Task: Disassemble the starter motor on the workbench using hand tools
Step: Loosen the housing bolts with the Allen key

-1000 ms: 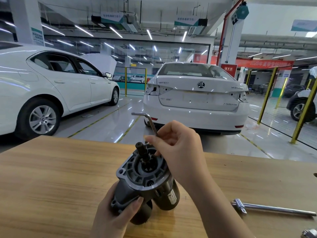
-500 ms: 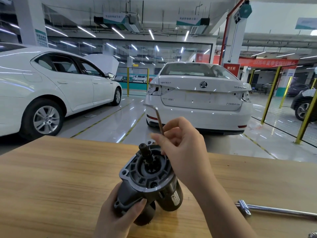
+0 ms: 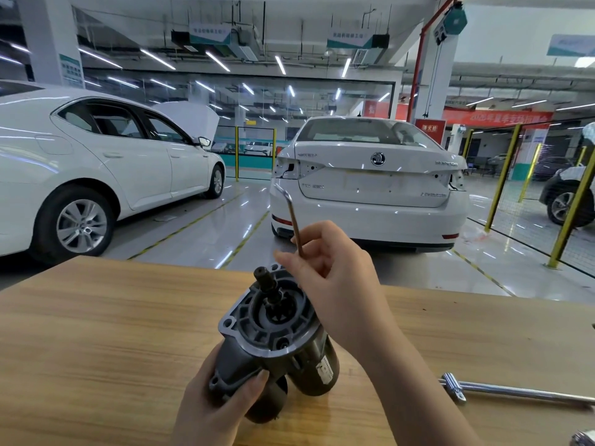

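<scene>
**On the wooden workbench, a starter motor is being held nose-up**

On the near middle of the workbench [image 3: 96, 333], the starter motor [image 3: 277, 336] is standing on its rear end, tilted; its long axis is running from the near bench surface up and slightly to the far left, with the open drive-end housing facing upward. Inside that round housing recess the pinion shaft [image 3: 265, 283] is sitting, its tip poking out and pointing up and to the far left; the darker solenoid cylinder is lying alongside the body on the right.

The left hand [image 3: 209, 410] is gripping the lower body of the motor from the near side, thumb curling over the casting; the right hand [image 3: 331, 278] is pinching an L-shaped hex key [image 3: 294, 225] above the far rim of the housing, fingers curled round the long arm; the short bent arm is pointing far left at the top; the lower end is hiding behind the fingers, so whether it is seated in a bolt cannot be told.

A white label [image 3: 325, 370] is showing on the solenoid, too small to read. A chrome T-handle wrench [image 3: 515, 391] is lying on the bench to the right, well apart from the motor. Beyond the bench, a white saloon [image 3: 370, 188] is showing its rear, carrying a round winged-arrow emblem and a badge reading roughly "SUPERB"; a red sign [image 3: 429, 129] behind it is bearing Chinese characters; a red banner [image 3: 499, 117] is too blurred to read. Another white car [image 3: 96, 162] is standing at the far left.
</scene>
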